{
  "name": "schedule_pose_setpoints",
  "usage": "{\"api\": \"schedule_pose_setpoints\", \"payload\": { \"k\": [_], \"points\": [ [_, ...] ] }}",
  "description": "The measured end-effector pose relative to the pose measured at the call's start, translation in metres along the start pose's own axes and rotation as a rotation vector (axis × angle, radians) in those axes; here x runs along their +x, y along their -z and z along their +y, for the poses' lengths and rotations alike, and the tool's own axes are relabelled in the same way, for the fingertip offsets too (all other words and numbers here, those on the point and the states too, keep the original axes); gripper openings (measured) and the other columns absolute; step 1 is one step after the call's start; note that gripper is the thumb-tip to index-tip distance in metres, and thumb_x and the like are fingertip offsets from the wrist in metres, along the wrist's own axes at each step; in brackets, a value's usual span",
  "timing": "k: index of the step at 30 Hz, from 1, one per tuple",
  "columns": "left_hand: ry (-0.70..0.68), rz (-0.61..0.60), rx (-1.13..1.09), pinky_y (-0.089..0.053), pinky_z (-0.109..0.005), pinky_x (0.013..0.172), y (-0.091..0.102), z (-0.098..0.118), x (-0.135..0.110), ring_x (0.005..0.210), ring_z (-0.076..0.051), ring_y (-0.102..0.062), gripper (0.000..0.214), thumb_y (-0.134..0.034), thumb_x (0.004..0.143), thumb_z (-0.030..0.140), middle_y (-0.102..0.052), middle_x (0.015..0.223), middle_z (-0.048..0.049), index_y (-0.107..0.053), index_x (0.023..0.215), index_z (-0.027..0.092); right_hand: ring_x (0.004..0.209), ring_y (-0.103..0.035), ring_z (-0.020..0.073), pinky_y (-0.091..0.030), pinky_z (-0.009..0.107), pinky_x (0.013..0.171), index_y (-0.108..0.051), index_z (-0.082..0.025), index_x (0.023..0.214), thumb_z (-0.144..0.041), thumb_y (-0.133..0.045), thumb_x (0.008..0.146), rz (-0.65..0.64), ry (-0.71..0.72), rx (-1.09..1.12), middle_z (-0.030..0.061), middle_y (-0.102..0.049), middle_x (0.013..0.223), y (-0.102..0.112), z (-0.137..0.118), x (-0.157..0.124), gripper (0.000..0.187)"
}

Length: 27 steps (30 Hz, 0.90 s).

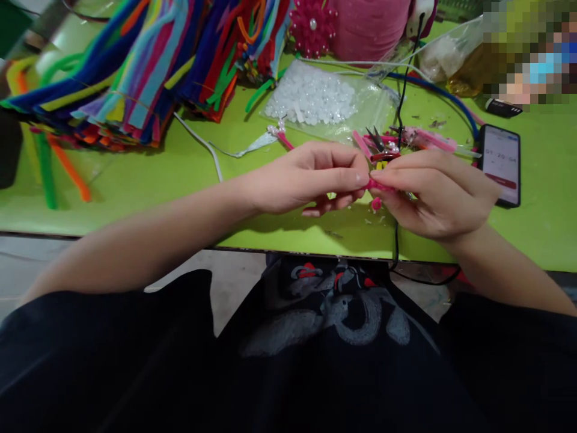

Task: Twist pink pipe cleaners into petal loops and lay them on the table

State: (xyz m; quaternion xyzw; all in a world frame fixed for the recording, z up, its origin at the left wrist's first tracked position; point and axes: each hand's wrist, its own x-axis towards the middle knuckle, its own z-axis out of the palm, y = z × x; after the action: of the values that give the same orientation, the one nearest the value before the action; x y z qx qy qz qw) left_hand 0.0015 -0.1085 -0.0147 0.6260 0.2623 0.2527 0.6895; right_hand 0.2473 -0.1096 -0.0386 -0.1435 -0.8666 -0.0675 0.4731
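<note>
My left hand [313,179] and my right hand [435,191] meet fingertip to fingertip above the green table. Both pinch a short piece of bright pink pipe cleaner [375,184]; most of it is covered by the fingers. A rounded pink end [376,204] shows just below the fingertips, and I cannot tell if it belongs to the same piece. Just beyond the hands lie the pointed metal jaws of a tool [375,138], pink pipe cleaner pieces and pearl beads. To the left, another pink stem [285,141] with white beads lies near my left wrist.
Bundles of coloured pipe cleaners [148,78] fill the back left. A clear bag of white discs [315,93] lies behind the hands, near a pink beaded flower [313,25]. A phone [500,162] lies at right. A black cable [401,102] runs across the table to its front edge.
</note>
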Motion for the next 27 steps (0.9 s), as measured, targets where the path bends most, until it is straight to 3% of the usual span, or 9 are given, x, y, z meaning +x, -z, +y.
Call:
{"api": "schedule_pose_setpoints", "payload": {
  "k": [5,7,11,12,15,17,20,24,27],
  "points": [
    [-0.350,0.245,0.533,-0.051,-0.026,0.061,-0.001,-0.002,-0.006,0.064,-0.013,-0.057,0.034,-0.081,0.105,0.045,-0.060,0.073,0.0008,-0.065,0.084,0.024,0.085,-0.084,0.0232,-0.070,0.038,0.078,-0.085,-0.029,0.110,-0.024,-0.080,0.108,-0.031,-0.270,0.103,0.0039,-0.086,0.095,-0.003,-0.015,0.002,0.008],
    [-0.447,0.296,0.774,-0.056,-0.031,0.070,0.002,-0.006,-0.007,0.071,-0.017,-0.063,0.034,-0.073,0.109,0.049,-0.062,0.074,-0.0012,-0.068,0.086,0.025,0.079,-0.082,0.0228,-0.069,0.039,0.074,-0.085,-0.029,0.105,-0.025,-0.082,0.106,-0.043,-0.320,0.137,0.0040,-0.085,0.091,-0.001,-0.020,0.005,0.005],
    [-0.782,0.296,1.223,-0.046,-0.034,0.067,0.016,-0.014,-0.009,0.075,-0.020,-0.068,0.027,-0.060,0.114,0.037,-0.065,0.076,-0.0025,-0.072,0.093,0.026,0.072,-0.077,0.0203,-0.066,0.038,0.067,-0.083,-0.028,0.097,-0.024,-0.083,0.103,-0.074,-0.464,0.274,0.0024,-0.083,0.086,0.002,-0.026,0.012,0.008],
    [-0.799,0.288,1.282,-0.043,-0.033,0.065,0.020,-0.014,-0.010,0.077,-0.020,-0.070,0.027,-0.061,0.114,0.037,-0.067,0.077,-0.0024,-0.073,0.092,0.026,0.071,-0.076,0.0192,-0.065,0.036,0.066,-0.083,-0.027,0.096,-0.022,-0.084,0.102,-0.079,-0.524,0.343,0.0018,-0.083,0.087,0.003,-0.028,0.013,0.009],
    [-0.570,0.250,1.228,-0.042,-0.029,0.064,0.025,-0.008,-0.012,0.087,-0.019,-0.076,0.035,-0.068,0.114,0.047,-0.069,0.080,-0.0019,-0.074,0.086,0.025,0.068,-0.076,0.0162,-0.065,0.032,0.061,-0.084,-0.025,0.095,-0.020,-0.085,0.100,-0.113,-0.695,0.547,0.0003,-0.083,0.088,0.006,-0.031,0.016,0.008],
    [-0.475,0.251,1.109,-0.046,-0.028,0.067,0.022,-0.003,-0.012,0.092,-0.019,-0.077,0.036,-0.072,0.112,0.051,-0.068,0.080,-0.0018,-0.075,0.086,0.025,0.069,-0.077,0.0166,-0.067,0.032,0.062,-0.085,-0.026,0.096,-0.019,-0.084,0.101,-0.141,-0.708,0.547,0.0002,-0.083,0.089,0.008,-0.030,0.016,0.008],
    [-0.497,0.292,0.843,-0.049,-0.028,0.066,0.011,0.000,-0.009,0.080,-0.016,-0.071,0.029,-0.072,0.107,0.043,-0.069,0.079,-0.0018,-0.071,0.085,0.024,0.083,-0.083,0.0192,-0.072,0.034,0.075,-0.086,-0.028,0.100,-0.014,-0.082,0.103,-0.100,-0.421,0.286,0.0016,-0.086,0.096,0.010,-0.023,0.014,0.015],
    [-0.139,0.116,0.250,-0.045,-0.024,0.048,-0.001,0.000,-0.003,0.053,-0.010,-0.057,0.029,-0.068,0.109,0.034,-0.065,0.068,0.0007,-0.063,0.083,0.022,0.090,-0.086,0.0188,-0.071,0.030,0.078,-0.086,-0.023,0.116,-0.008,-0.080,0.104,-0.055,0.008,-0.063,0.0033,-0.089,0.107,0.009,-0.006,0.004,0.020],
    [0.017,0.073,0.067,-0.041,-0.020,0.041,-0.003,-0.001,-0.002,0.046,-0.008,-0.054,0.033,-0.076,0.108,0.038,-0.063,0.065,0.0017,-0.062,0.084,0.021,0.090,-0.087,0.0193,-0.071,0.031,0.078,-0.086,-0.024,0.124,-0.013,-0.078,0.108,-0.067,0.085,-0.163,0.0013,-0.089,0.109,0.007,0.000,-0.003,0.021]
  ]
}}
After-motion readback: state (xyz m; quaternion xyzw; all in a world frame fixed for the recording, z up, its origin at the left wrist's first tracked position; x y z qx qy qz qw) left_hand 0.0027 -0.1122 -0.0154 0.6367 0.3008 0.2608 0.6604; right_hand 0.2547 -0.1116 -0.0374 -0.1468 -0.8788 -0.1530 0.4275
